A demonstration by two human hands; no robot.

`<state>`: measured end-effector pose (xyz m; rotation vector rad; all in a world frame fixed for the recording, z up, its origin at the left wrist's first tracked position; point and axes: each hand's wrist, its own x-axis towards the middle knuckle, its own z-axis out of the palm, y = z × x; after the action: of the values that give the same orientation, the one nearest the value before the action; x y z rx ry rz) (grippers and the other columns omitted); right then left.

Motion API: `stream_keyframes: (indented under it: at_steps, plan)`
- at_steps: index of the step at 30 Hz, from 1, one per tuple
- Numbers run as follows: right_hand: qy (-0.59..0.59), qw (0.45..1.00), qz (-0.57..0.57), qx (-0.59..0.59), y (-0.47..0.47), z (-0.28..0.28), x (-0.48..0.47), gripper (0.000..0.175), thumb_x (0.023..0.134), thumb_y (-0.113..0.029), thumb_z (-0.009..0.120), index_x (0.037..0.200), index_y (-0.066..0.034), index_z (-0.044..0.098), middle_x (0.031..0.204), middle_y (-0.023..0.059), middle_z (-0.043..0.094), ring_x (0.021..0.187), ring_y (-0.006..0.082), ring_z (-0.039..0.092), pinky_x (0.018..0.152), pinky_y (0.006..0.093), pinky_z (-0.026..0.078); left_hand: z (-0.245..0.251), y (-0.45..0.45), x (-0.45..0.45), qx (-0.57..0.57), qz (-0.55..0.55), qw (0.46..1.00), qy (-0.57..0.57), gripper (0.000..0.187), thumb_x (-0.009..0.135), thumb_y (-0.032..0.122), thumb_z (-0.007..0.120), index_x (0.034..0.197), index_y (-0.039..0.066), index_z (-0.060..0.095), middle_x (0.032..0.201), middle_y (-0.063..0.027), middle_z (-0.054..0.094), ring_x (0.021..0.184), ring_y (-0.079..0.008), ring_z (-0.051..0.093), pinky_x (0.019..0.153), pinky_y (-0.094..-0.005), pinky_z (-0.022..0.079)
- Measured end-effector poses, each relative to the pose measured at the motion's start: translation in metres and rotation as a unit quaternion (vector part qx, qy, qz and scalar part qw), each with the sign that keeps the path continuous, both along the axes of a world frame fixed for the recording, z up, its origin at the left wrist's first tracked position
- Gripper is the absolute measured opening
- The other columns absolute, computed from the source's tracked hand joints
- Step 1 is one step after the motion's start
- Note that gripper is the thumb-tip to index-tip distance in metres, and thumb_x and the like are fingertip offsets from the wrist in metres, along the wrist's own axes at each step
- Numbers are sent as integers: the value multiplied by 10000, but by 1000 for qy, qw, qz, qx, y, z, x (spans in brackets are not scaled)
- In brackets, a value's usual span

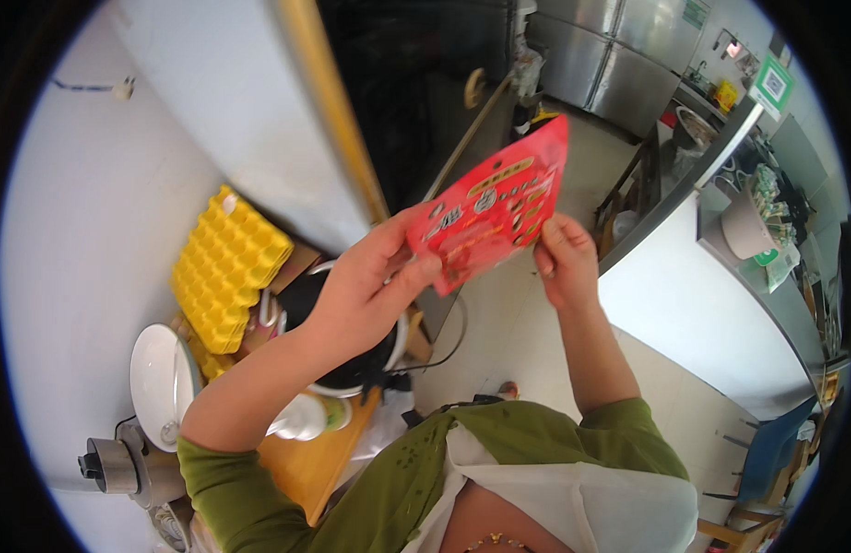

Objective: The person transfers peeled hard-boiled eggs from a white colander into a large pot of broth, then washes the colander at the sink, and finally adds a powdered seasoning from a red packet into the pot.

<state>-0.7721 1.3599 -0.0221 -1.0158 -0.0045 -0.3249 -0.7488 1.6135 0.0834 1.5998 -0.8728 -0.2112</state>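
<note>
A red plastic food pouch (491, 207) with printed writing and small pictures is held up in front of me, tilted. My left hand (370, 283) grips its left edge, the thumb lying across the front near the lower corner. At the lower right edge, my right hand (566, 256) pinches the pouch between thumb and curled fingers. Whether the pouch is sealed or torn along an edge cannot be made out. Its back and contents are hidden.
Left, yellow egg trays (228, 269), a white oval dish (161, 387) and a metal machine (138, 466) stand by a wooden table (308, 470). A black-covered pot (349, 352) sits behind my left arm. Right is a white counter (695, 311) bearing a container (747, 225) of packets. Steel fridge doors (612, 55) stand beyond.
</note>
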Motion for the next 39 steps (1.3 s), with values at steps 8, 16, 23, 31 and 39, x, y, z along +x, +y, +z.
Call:
stream_keyframes:
  at_steps: [8, 16, 23, 31, 39]
  plan:
    - [-90, 752, -352, -550, -174, 36, -17, 522, 809, -116, 672, 1288, -52, 477, 1078, 112, 620, 766, 183, 616, 677, 310, 500, -31, -231, 69, 85, 10, 994, 72, 225, 959, 220, 530, 996, 6, 589, 886, -93, 664, 778, -156, 625, 716, -289, 492]
    - [-51, 662, -183, -725, -267, 48, 58, 123, 746, -138, 690, 867, -122, 670, 768, 41, 643, 735, 278, 631, 635, 358, 510, -83, -360, 128, 217, -83, 973, 6, 193, 903, 169, 616, 1002, 4, 612, 869, -87, 661, 749, -142, 621, 702, -281, 491]
    - [88, 656, -112, -741, -361, 11, 189, 116, 764, -195, 676, 855, -124, 664, 803, 50, 660, 738, 281, 629, 624, 379, 490, -127, -433, 250, 169, -7, 968, -184, 510, 816, 239, 713, 1251, 51, 524, 1158, -137, 612, 1057, -286, 597, 877, -366, 470]
    - [69, 706, -60, -702, -463, 29, 301, 67, 775, -187, 656, 801, -125, 658, 757, 73, 650, 726, 286, 619, 620, 375, 473, -127, -538, 393, 94, -116, 955, -256, 455, 785, 224, 733, 1178, 60, 575, 1161, -97, 609, 1045, -254, 572, 890, -363, 442]
    - [81, 867, -60, -488, -581, 5, 393, 58, 798, -41, 668, 794, -25, 612, 718, 31, 622, 702, 120, 579, 641, 281, 468, -155, -672, 497, 24, -226, 961, 159, 197, 864, 115, 663, 1036, 29, 622, 923, -4, 647, 816, -77, 588, 740, -237, 473]
